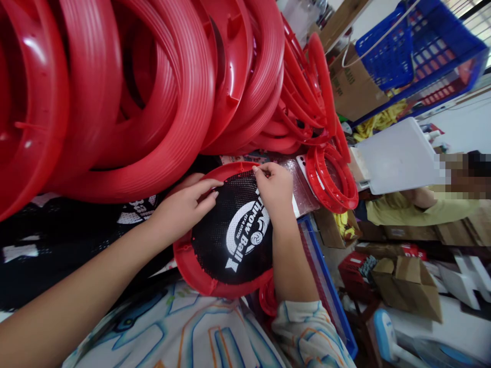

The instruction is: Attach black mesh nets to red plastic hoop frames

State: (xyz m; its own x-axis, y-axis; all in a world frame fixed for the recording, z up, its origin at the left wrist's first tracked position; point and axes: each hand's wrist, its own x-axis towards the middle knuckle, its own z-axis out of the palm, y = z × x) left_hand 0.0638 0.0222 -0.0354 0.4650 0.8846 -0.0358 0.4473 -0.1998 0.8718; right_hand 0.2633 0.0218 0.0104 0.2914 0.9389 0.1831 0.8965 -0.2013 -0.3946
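Note:
In front of me a red plastic ring (197, 276) lies tilted near my lap, with a round black mesh net (213, 230) spread across its opening. White "Throw Ball" lettering is printed on the net. At the upper left rim my left hand (178, 209) grips the ring and net, thumb and forefinger resting on the mesh; its other fingers are partly hidden. My right hand (275, 188) pinches the net's edge against the far rim. More black printed mesh (134, 214) lies to the left, partly under my left forearm.
Large red rings (187, 112) are heaped along the back. Smaller red rings (332, 176) stand at right beside a clear plastic bag (307, 197). A blue crate (330, 291) is by my right arm. Further right are cardboard boxes (412, 283) and a person in a yellow shirt (399, 207).

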